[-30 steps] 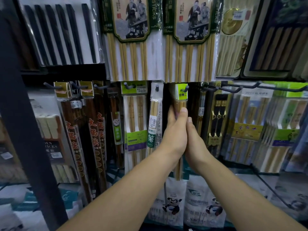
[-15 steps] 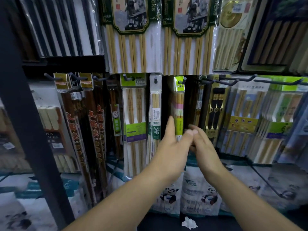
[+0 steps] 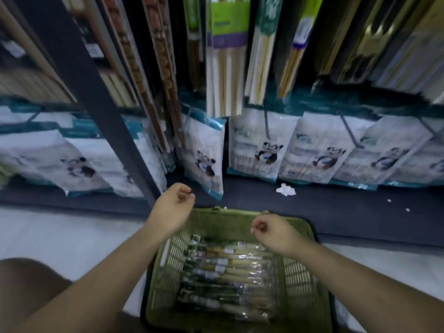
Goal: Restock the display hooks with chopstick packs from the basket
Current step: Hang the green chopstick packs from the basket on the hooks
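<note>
A green plastic basket [image 3: 302,292] stands on the floor below me, holding several clear-wrapped chopstick packs [image 3: 225,277] laid side by side. My left hand [image 3: 174,205] hovers over the basket's far left corner with its fingers loosely curled and nothing in it. My right hand [image 3: 271,230] hangs above the basket's far right part, also loosely curled and holding nothing. Hanging chopstick packs [image 3: 225,68] fill the display above; the hooks themselves lie out of view at the top.
White bags with a panda print [image 3: 254,150] line the bottom row. A dark upright post [image 3: 96,97] crosses the left side. A crumpled white scrap [image 3: 285,189] lies on the dark base ledge. My knee [image 3: 28,284] shows at the lower left.
Both hands let go of the pack hung on its hook and dropped from the display down to the basket. My view tilted from the hooks to the floor.
</note>
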`<state>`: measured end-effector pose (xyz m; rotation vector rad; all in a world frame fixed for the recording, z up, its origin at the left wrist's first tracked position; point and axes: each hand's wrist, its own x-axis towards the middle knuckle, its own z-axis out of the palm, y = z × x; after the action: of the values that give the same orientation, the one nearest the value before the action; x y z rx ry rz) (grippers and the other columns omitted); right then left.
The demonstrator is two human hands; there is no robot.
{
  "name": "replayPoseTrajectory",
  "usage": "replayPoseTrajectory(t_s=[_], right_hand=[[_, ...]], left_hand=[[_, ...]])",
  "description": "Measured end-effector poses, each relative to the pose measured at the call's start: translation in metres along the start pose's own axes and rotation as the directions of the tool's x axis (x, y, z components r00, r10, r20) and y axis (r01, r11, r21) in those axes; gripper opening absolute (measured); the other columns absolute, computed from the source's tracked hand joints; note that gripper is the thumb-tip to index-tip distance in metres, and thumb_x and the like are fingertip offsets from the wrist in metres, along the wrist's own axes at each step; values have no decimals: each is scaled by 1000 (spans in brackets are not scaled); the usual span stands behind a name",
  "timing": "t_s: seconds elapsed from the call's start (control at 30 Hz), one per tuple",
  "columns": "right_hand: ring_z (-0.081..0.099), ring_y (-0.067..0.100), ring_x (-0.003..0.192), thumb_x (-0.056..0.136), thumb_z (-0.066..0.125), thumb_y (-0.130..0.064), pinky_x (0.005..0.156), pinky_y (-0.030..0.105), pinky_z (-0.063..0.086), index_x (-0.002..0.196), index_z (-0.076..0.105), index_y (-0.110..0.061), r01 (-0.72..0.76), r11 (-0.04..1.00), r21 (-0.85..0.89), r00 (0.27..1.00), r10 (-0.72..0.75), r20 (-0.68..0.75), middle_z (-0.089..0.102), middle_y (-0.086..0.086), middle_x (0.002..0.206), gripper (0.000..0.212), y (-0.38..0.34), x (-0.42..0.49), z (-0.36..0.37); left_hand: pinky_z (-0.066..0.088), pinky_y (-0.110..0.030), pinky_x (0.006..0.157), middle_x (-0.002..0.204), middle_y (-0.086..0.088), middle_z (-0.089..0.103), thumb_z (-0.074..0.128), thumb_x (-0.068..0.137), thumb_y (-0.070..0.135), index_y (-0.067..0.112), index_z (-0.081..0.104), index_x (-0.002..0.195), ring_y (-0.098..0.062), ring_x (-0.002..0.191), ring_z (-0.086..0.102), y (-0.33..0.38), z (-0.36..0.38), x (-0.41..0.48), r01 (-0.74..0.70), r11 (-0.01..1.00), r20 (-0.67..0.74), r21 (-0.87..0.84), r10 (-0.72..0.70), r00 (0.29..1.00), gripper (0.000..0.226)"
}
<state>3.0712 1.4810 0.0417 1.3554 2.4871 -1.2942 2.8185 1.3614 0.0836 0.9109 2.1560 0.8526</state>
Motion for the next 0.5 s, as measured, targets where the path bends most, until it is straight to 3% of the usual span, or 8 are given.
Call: replayPoseTrajectory(t_s=[0.1,0.2,0.27,0.33,0.37,0.43,0.5], right_hand=[[68,19,91,93,62,-20,82,30,54,96,74,-21,-80,986,-144,977,106,183,73,-1,95,12,31,11,61],[65,32,107,96,59,-8,87,30,52,110,72,-5,-183,971,-151,941,218,259,71,16,112,19,61,22,110],[63,28,99,98,59,-9,80,26,50,113,69,-4,-141,958,-251,910,225,348,66,13,106,19,73,24,134],[57,19,85,98,62,-10,66,22,52,113,65,-1,24,929,-368,912,131,389,56,8,98,17,85,23,153],[57,17,85,96,69,-16,64,21,51,117,64,-2,88,923,-374,911,77,405,55,4,100,26,89,23,161],[60,17,96,84,79,-45,74,27,50,123,66,-20,134,920,-368,882,58,468,62,-4,111,48,92,20,178],[58,18,102,76,76,-63,79,32,50,119,64,-29,180,885,-430,881,49,471,63,-4,118,56,92,17,189]], left_hand=[[49,-50,98,119,-21,59,61,97,33,6,55,129,-37,112,58,-69,11,-4,160,962,-69,219,-148,987,42],[48,-51,102,134,-21,57,58,97,45,8,41,146,-41,124,54,-115,21,-21,282,936,-83,209,-270,959,63],[55,-52,91,116,-15,66,54,98,50,17,42,141,-36,104,66,-133,27,-31,283,947,-29,155,-282,959,55],[59,-51,79,100,-8,67,54,99,50,26,45,124,-30,86,68,-144,32,-37,260,960,-24,106,-259,966,36],[59,-50,75,96,-7,67,54,99,49,28,45,120,-29,83,68,-147,34,-38,253,963,-33,95,-251,967,32],[60,-47,67,90,-4,67,55,98,48,31,46,115,-27,77,69,-149,37,-39,249,966,-61,66,-245,968,25],[59,-43,62,87,-1,67,55,96,49,34,47,108,-23,74,70,-151,38,-38,253,967,-81,37,-249,965,21]])
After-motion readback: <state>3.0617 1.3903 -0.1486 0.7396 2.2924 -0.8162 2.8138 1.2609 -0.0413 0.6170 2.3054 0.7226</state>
